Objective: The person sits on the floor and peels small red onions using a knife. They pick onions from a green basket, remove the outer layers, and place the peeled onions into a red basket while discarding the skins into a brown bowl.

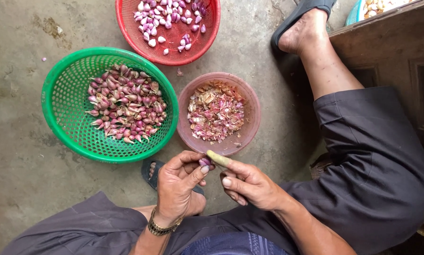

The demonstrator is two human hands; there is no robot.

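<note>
- Left hand [179, 182] pinches a small purple shallot [204, 162] between thumb and fingertips, just past the knuckles, low over the floor.
- Right hand [247, 184] is curled shut around a knife handle [218, 158]; the pale handle end pokes out past the thumb and touches the shallot.
- Doing it well, my read: keep the pinch at the shallot's end so the skin side faces the right hand, take thin strokes away from the left thumb, drop the skins straight ahead.
- Pink bowl of skins [219, 113] sits just ahead of both hands; green basket of unpeeled shallots [110, 104] is ahead-left of the left hand; red basket of peeled ones [168, 26] lies farther out.
- Hidden: the blade is not visible, the fingers cover it. Most of the shallot is covered too; can't tell how much skin is off.
- Red basket is cut off at the top edge.
</note>
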